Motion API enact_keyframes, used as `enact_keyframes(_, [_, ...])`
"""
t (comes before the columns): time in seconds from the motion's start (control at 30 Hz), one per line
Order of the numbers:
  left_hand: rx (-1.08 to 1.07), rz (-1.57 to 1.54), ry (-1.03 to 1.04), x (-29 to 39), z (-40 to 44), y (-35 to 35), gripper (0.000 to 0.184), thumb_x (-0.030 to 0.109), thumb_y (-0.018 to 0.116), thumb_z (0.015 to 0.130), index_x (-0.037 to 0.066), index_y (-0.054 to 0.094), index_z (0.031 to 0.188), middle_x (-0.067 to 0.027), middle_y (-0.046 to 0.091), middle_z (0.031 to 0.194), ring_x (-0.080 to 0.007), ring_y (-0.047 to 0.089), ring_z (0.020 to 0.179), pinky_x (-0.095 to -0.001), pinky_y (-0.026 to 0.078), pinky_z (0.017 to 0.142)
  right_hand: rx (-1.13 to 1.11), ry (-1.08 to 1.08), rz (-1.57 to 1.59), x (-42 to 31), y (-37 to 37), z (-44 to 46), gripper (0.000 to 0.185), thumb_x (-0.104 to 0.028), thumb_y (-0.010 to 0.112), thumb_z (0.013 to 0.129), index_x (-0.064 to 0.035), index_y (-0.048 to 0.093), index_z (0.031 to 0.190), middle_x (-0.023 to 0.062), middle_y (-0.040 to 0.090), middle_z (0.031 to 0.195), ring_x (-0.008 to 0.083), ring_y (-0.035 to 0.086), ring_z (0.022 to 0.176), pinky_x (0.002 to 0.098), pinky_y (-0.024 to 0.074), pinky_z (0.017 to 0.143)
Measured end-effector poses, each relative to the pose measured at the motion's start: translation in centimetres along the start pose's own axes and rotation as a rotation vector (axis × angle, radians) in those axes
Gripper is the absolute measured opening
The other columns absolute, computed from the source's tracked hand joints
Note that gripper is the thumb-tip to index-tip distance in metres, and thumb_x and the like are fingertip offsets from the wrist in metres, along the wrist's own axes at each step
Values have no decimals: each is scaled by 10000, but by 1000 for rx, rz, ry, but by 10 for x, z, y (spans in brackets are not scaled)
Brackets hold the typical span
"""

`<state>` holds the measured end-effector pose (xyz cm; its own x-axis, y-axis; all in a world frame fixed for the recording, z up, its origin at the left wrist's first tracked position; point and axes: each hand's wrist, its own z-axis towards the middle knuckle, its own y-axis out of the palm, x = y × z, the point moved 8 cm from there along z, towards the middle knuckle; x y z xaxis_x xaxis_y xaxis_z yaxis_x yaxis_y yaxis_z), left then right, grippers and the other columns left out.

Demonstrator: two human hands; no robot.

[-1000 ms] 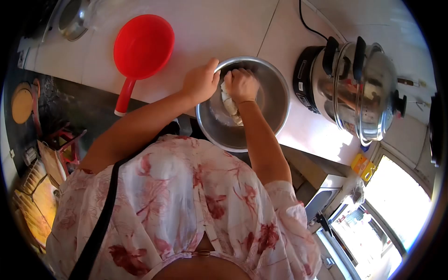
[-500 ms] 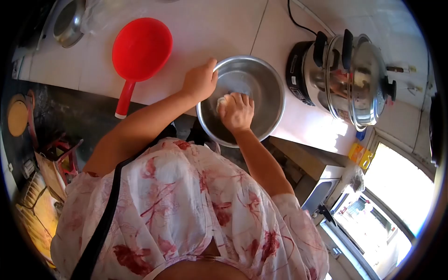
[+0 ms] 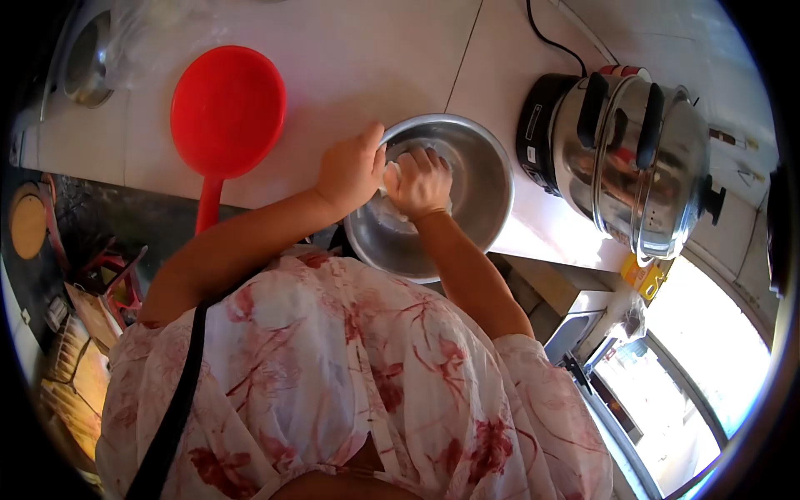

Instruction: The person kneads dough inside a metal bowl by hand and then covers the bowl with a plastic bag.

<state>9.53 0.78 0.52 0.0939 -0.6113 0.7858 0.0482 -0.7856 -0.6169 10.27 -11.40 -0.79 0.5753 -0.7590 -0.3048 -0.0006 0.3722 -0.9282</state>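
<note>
A metal bowl (image 3: 482,187) stands at the counter's front edge, close against my body. My left hand (image 3: 350,172) grips the bowl's left rim, thumb up at the edge and fingers mostly out of sight. Inside the bowl, my right hand (image 3: 421,182) is closed over a soft whitish lump that looks like dough (image 3: 391,177). Most of the lump is hidden under the palm and fingers; a little pale material shows at its left side and below the hand.
Left of the bowl lies a red plastic ladle (image 3: 227,112), its handle over the counter edge. A steel steamer pot (image 3: 617,158) with black handles stands to the right. A small metal bowl (image 3: 87,67) and clear plastic (image 3: 150,42) are at the far left of the counter (image 3: 358,50).
The right hand has curled more over the whitish lump and pressed against it near the bowl's left side. The left hand keeps its hold on the rim. The view has shifted slightly.
</note>
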Motion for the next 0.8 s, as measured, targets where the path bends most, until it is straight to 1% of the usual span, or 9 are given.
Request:
enact_keyframes(0.17, [29,-14,18,3,1,-1,124,140,554,861,63,465,898,-167,567,624,-401,565,592,-505,424,532,-90,89,68,14,12,11,217,-248,635,697,-86,560,573,95,585,675,319,599,626,432,485,593])
enact_keyframes(0.33, [20,23,2,0,0,0,172,139,569,868,42,500,991,-193,576,658,-419,568,631,-497,421,543,-187,203,-7,20,18,24,304,-310,573,776,-96,625,567,101,622,622,301,624,602,423,497,557])
enact_keyframes(0.47, [57,47,25,3,2,-6,185,152,576,866,45,501,996,-192,575,651,-415,570,635,-496,418,544,-139,193,-21,22,22,26,314,-302,546,783,-77,642,586,111,656,675,305,626,579,425,497,520])
enact_keyframes(0.57, [48,88,48,2,6,-6,196,160,580,864,49,502,1005,-196,575,649,-419,568,639,-504,416,552,-292,294,-19,26,14,28,350,-377,550,793,-84,682,654,141,662,715,312,649,684,438,510,624])
enact_keyframes(0.63, [62,88,71,0,7,-5,202,164,578,864,49,504,1011,-197,580,652,-419,571,648,-507,420,561,-414,386,279,22,-3,17,375,-412,560,796,-75,707,726,174,668,812,319,653,806,447,501,733])
enact_keyframes(0.67, [71,86,92,1,8,-6,208,168,577,864,49,505,1018,-197,584,654,-419,574,657,-509,423,570,-399,286,229,17,-16,12,445,-487,571,793,-66,715,828,184,666,912,315,643,905,453,473,819])
enact_keyframes(0.7, [76,87,99,1,9,-6,208,168,577,864,49,505,1018,-197,584,654,-419,574,657,-509,423,570,-391,283,227,12,-31,10,445,-487,571,793,-66,715,828,184,666,912,315,643,905,453,473,819])
enact_keyframes(0.77, [46,94,55,-2,9,-3,221,178,570,865,47,511,1033,-197,598,673,-415,586,677,-509,438,591,-608,318,49,-4,-49,-3,505,-532,583,781,-58,706,903,179,663,972,324,645,905,468,466,830])
enact_keyframes(0.8, [45,92,60,-1,8,-4,221,178,570,865,47,511,1033,-197,598,673,-415,586,677,-509,438,591,-532,324,-67,-8,-50,-10,495,-530,613,764,-56,685,888,153,662,942,326,647,851,466,468,805])
